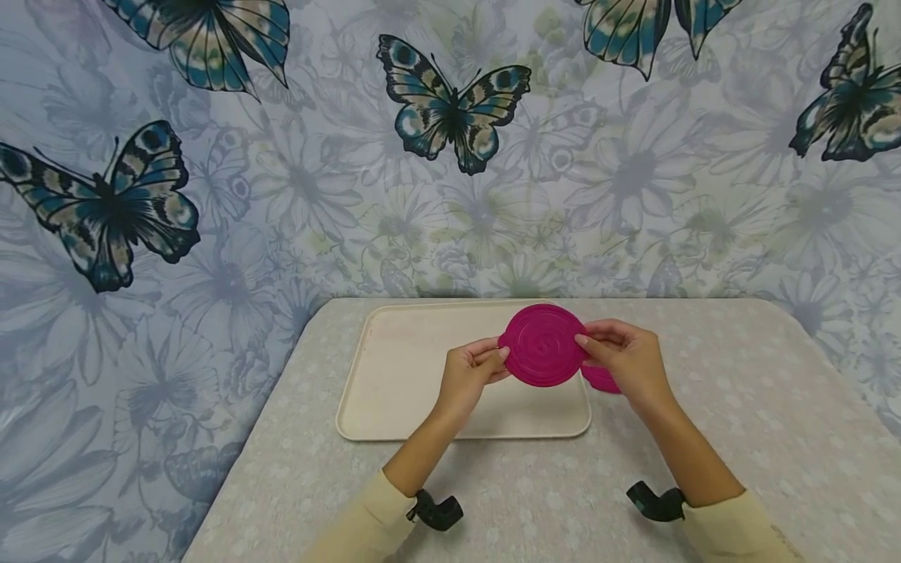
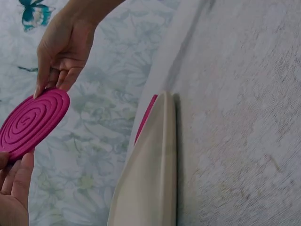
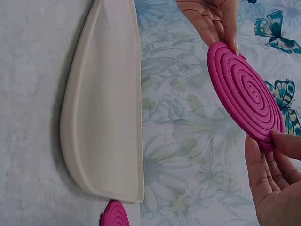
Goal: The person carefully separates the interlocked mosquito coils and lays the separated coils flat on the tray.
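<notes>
A round magenta disc (image 1: 542, 344) is lifted in the air, in front of the person, and its broad face is turned to the head camera. On this face there are raised rings, which wind like a spiral toward the middle. The left hand (image 1: 468, 374) pinches the disc at its left edge, with the thumb on the near side. The right hand (image 1: 629, 356) pinches the opposite edge in a similar way, so both hands are grasping the same disc. In the head view, the disc covers a part of the right side of a cream tray (image 1: 422, 367), but the wrist views show it well apart from the tray.

The tray is rectangular, with rounded corners and a low raised rim, and it lies on the table (image 1: 746, 438). Near its right end there is a second magenta disc (image 1: 602, 380), partly hidden behind the right hand; in the right wrist view it also shows rings. I cannot tell whether it touches the tray.

The table has a pale, patterned surface. Behind it stands a wall (image 1: 303, 258) with pale flowers and dark teal butterflies (image 1: 454, 113). The person wears cream sleeves (image 1: 366, 520), and a black device (image 1: 438, 511) sits at each wrist.
</notes>
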Action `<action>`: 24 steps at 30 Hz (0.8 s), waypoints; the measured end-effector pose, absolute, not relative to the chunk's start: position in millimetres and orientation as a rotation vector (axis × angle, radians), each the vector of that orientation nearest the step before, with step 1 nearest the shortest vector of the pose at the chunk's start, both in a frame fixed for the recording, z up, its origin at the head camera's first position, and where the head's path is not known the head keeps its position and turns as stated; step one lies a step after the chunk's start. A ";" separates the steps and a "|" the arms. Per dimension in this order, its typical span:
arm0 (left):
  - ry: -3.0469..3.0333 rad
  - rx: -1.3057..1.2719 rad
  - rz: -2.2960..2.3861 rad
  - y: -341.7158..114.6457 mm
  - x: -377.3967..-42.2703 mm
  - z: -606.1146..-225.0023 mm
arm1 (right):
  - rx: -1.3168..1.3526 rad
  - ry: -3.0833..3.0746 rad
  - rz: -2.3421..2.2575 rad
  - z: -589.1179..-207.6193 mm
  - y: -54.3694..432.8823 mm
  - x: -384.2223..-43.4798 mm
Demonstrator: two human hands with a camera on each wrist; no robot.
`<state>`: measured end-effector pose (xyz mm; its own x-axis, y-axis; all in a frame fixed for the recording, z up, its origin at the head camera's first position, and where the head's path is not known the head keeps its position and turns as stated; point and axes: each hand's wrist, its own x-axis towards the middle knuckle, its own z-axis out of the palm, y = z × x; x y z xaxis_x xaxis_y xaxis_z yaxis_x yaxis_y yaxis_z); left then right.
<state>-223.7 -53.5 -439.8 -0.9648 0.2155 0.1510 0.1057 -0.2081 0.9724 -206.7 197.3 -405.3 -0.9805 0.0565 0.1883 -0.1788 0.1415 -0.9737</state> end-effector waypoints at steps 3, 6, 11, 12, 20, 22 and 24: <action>2.020 0.428 2.351 -60.1 -228.6 -434.7 | 0.123 -2.214 1.946 -404.1 189.5 -210.9; 2.064 0.428 2.366 -64.2 -232.5 -432.4 | 0.125 -2.187 1.958 -403.7 182.6 -214.4; 2.064 0.446 2.393 -65.1 -236.5 -432.4 | 0.099 -2.152 1.935 -404.6 177.7 -217.6; 2.061 0.451 2.397 -64.9 -236.8 -432.8 | 0.092 -2.147 1.927 -405.0 177.7 -217.8; 2.034 0.447 2.429 -68.2 -236.0 -432.1 | 0.111 -2.127 1.946 -406.7 177.8 -219.4; 2.013 0.448 2.433 -69.4 -235.8 -431.8 | 0.119 -2.125 1.953 -407.0 178.1 -219.9; 1.991 0.437 2.431 -70.1 -235.4 -432.2 | 0.118 -2.120 1.948 -407.4 178.3 -220.2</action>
